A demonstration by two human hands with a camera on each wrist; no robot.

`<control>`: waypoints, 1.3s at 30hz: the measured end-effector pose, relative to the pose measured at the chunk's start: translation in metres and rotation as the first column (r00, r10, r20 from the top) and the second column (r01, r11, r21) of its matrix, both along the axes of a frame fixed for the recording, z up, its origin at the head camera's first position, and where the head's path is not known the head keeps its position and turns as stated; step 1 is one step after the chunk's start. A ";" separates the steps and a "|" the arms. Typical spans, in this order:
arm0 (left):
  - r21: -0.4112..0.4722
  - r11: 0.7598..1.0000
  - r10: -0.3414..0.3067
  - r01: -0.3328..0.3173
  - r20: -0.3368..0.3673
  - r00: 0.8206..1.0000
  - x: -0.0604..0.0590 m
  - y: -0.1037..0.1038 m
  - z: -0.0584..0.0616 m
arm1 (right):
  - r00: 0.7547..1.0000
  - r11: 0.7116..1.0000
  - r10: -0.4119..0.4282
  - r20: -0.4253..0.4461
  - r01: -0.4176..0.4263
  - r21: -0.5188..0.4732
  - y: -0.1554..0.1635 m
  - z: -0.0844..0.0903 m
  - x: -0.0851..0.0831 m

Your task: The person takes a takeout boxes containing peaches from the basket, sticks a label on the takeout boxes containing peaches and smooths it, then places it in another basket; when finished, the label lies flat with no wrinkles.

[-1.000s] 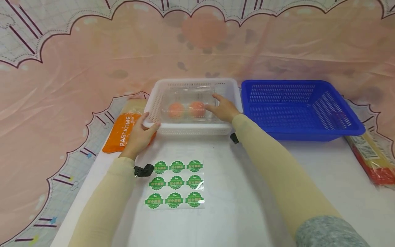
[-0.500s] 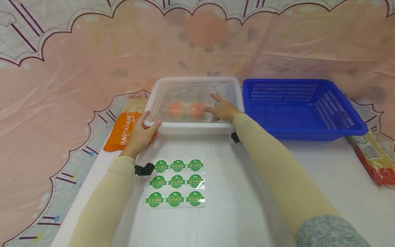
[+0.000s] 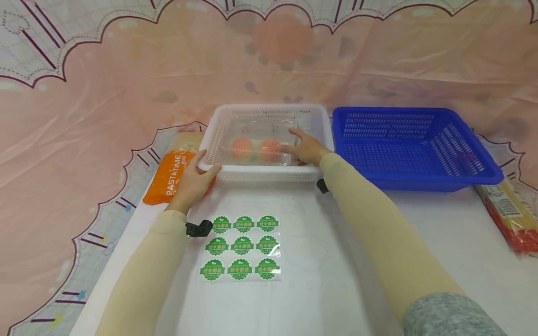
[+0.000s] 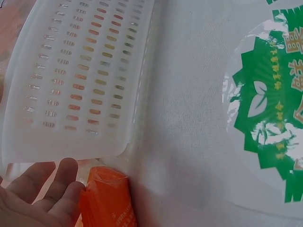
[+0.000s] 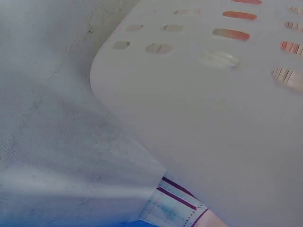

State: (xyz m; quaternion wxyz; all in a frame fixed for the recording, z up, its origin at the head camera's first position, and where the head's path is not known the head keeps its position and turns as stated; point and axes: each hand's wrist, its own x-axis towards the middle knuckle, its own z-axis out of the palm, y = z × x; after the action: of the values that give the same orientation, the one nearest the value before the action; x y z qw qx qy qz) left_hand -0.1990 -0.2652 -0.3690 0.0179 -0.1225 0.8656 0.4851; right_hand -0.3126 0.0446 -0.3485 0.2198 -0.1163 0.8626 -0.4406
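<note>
inside white basket (image 3: 269,175), clear box (image 3: 260,144); two orange fruits (image 3: 255,149)

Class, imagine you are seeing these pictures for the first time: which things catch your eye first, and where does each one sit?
The bright blue basket stands out at the right of the table, beside the white basket, where a clear box holds two orange fruits. The right hand reaches into the white basket at the box, and the left hand grips its near left corner. A sheet of nine green stickers lies nearer the person.
</note>
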 end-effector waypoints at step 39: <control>-0.008 1.000 0.005 -0.005 0.012 1.000 0.000 0.000 0.000 | 0.992 0.939 -0.114 0.055 0.126 -0.321 0.003 0.003 -0.002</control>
State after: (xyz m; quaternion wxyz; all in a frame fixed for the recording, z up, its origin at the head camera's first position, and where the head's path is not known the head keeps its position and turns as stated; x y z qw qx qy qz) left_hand -0.1994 -0.2655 -0.3687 0.0215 -0.1275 0.8671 0.4811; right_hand -0.3145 0.0472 -0.3460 0.1857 -0.0903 0.7799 -0.5908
